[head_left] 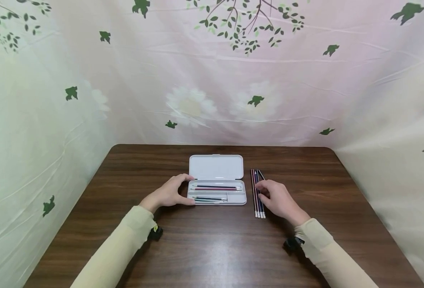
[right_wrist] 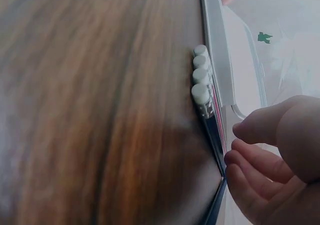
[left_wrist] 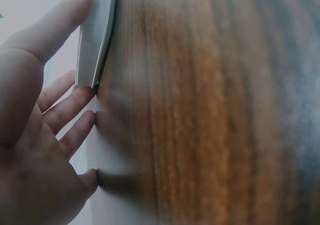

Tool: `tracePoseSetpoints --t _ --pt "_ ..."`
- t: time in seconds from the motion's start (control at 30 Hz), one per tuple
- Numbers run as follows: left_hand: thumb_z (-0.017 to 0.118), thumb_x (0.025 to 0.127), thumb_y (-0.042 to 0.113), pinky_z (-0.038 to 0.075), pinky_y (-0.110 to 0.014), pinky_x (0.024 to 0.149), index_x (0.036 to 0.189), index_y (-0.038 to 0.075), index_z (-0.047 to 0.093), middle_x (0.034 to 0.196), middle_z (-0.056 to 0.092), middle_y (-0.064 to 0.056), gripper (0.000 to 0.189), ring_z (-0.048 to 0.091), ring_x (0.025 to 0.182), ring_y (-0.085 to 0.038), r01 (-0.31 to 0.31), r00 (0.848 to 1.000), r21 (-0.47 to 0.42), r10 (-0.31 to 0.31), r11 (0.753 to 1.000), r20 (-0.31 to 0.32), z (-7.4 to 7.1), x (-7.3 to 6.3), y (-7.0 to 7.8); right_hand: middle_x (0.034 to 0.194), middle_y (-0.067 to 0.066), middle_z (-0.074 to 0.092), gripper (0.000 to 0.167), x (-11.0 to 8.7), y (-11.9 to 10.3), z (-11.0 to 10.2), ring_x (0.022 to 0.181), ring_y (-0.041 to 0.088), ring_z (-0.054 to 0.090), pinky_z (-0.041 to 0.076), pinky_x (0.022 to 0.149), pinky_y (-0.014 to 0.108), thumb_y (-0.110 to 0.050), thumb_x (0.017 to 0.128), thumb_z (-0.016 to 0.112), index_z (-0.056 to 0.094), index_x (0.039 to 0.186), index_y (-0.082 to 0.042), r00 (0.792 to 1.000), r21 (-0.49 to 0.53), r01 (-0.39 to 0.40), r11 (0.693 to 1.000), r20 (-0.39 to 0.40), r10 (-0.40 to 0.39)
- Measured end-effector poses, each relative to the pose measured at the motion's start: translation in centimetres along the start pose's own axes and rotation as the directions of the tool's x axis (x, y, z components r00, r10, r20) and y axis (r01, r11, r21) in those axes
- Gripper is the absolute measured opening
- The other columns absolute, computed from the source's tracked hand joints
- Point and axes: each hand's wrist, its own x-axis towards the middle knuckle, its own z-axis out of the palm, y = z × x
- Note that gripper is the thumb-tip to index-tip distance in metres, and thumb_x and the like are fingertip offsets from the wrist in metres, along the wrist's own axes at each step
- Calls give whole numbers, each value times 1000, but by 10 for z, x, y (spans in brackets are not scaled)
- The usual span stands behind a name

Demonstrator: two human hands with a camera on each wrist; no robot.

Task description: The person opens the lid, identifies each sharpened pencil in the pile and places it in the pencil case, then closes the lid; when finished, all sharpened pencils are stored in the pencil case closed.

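A white pencil case (head_left: 216, 204) lies with its lid (head_left: 216, 167) raised at the back. Inside it are long dark and red pencils (head_left: 217, 187) in the rear compartment and shorter greenish ones (head_left: 209, 199) in front. My left hand (head_left: 168, 193) grips the case's left end, thumb at the front, index finger near the hinge. Right of the case, several striped pencils (head_left: 254, 200) lie side by side, white erasers (right_wrist: 200, 76) toward me. One dark pencil (head_left: 261, 175) is angled. My right hand (head_left: 277, 200) is over the pencils, fingers bent loosely, with a gap between thumb and fingertips.
Both hands work over a brown wood-grain table (head_left: 212, 244). Behind it and at both sides hangs a pale curtain (head_left: 215, 80) with leaf and flower prints. Dark wrist devices (head_left: 156, 233) sit at the cuffs of the light sleeves (head_left: 120, 248).
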Motion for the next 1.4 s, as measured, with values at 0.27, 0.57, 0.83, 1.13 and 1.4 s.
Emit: tracePoseSetpoints --t 0.27,0.57,0.83,1.13,1.4 --pt "92 80 47 34 -53 121 148 12 52 151 53 -7 86 41 145 -30 -10 1000 -2 10 1000 3 0 1 -1 106 11 73 23 4 -2 2 90 19 71 61 79 41 3 90 75 74 113 -2 1000 3 24 1000 1 -24" --pt "92 79 48 33 -52 121 148 14 52 152 52 -5 87 40 146 -29 7 1000 5 -7 1000 -4 0 0 -1 101 11 73 22 8 -7 0 87 22 71 60 78 43 3 88 74 74 110 0 1000 -15 -1 1000 -28 1" --pt "92 81 46 34 -55 120 149 12 52 152 52 -7 85 40 145 -31 -7 1000 -9 7 1000 -4 0 -2 1 98 13 73 20 11 -7 3 86 22 72 61 78 43 3 87 75 73 107 1 1000 -35 -21 999 -24 20" --pt "92 80 46 35 -55 119 148 13 52 151 53 -7 85 41 144 -31 -10 1000 -4 10 1000 -8 0 -2 0 89 11 72 17 14 -13 5 78 21 68 59 71 42 3 85 75 72 102 1 996 -104 -79 991 -40 75" --pt "92 80 48 35 -53 120 147 13 53 150 54 -6 85 42 144 -30 -21 1000 5 21 1000 -11 1 1 -2 83 11 70 19 17 -17 9 74 24 65 57 68 45 6 79 71 71 97 1 994 -152 -86 985 -75 76"
